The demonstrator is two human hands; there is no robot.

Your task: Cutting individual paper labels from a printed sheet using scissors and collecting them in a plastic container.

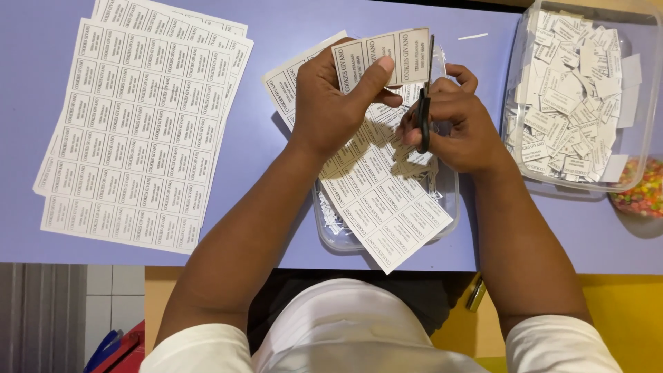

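We cut labels from a printed sheet over the tray.

Our left hand (331, 103) is closed on the label sheet (373, 186), thumb pinching its top strip, and holds it up above the clear tray (449, 207); the sheet's lower part hangs across the tray. Our right hand (459, 124), just right of the sheet, is curled shut through the handles of the black scissors (423, 110), whose blades point up into the strip's right edge. Right of the tray, a clear tub (646, 124) is heaped with cut labels (566, 103), so we judge much of the cutting done. Left of the tray, a stack of uncut sheets (138, 131) lies on the purple surface (276, 34), and most of the held sheet is whole, so we judge plenty left. Paper trimmings (330, 217) lie in the tray.
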